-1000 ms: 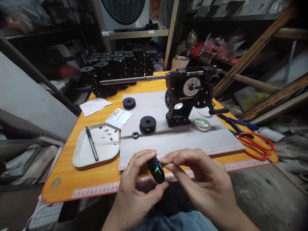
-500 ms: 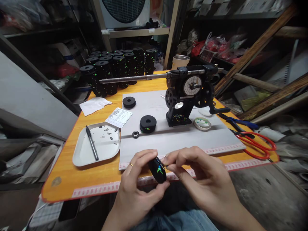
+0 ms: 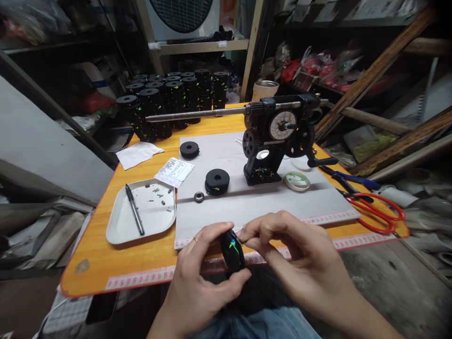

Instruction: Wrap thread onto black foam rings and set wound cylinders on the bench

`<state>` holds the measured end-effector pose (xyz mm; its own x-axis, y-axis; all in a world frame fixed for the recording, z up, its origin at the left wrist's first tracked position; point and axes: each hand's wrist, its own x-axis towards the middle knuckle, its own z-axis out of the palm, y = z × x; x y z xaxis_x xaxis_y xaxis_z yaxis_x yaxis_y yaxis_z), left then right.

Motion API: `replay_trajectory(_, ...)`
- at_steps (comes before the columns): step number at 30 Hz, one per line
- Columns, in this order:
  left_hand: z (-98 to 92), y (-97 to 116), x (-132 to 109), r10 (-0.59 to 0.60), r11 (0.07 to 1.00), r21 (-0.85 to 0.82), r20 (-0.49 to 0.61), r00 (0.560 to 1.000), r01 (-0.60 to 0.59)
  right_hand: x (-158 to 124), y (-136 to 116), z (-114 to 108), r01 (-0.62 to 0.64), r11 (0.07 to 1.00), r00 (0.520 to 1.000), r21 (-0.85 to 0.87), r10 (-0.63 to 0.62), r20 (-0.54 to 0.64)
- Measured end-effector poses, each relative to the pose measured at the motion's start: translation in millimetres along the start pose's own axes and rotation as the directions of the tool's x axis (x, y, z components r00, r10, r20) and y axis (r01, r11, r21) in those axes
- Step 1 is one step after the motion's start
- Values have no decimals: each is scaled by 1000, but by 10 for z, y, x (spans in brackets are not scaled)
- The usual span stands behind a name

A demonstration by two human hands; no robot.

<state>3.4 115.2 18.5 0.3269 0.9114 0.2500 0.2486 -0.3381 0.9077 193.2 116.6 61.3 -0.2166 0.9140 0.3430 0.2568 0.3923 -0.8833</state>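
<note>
My left hand [image 3: 199,278] grips a black foam spool [image 3: 232,253] by its rim, fingers on top and thumb underneath. Green and blue bits show in the spool's groove. At the spool's right side, my right hand [image 3: 282,249] pinches thumb and forefinger together; what lies between the fingertips is too small to name. Beyond the hands, a second black foam spool [image 3: 217,181] lies flat on the white board [image 3: 247,214], with a small dark ring [image 3: 199,197] beside it. A third spool [image 3: 189,149] lies farther back.
A black winding machine [image 3: 268,141] with a dial and long threaded rod [image 3: 194,114] stands on the board. Left is a white tray [image 3: 116,226] with a pen [image 3: 134,209] and tiny parts. Red-handled scissors [image 3: 384,214] lie right. Stacked spools [image 3: 151,108] stand behind.
The held spool has turned slightly in my left hand and its green bits sit a little higher. My left thumb has shifted slightly; the right hand still pinches at the spool's side.
</note>
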Motion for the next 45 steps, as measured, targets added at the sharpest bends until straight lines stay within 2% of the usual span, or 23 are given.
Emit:
replay_trajectory(7,12,-9,2,-42,999,-20,-33,999,41,-11,-8,-12,0,999,1000,-36,0,0)
replay_trajectory(15,22,-34,4,-36,999,2,-26,999,37,32,-58,-80,119,955,990,-272,-95,100)
replay_trajectory(26,32,-24,-8,-44,999,-3,-42,998,44,15,-42,-28,303,888,953,-345,-285,102)
replay_trajectory(32,75,-57,-2,-59,997,-65,-111,992,52,-61,5,66,242,900,961,-362,-274,-41)
replay_trajectory(38,118,-100,-7,35,998,56,-188,982,-25,-130,15,209,243,861,933,-446,-333,-134)
replay_trajectory(45,141,-64,30,67,993,109,-217,974,-45,-133,-5,212,282,762,916,-583,-394,-72)
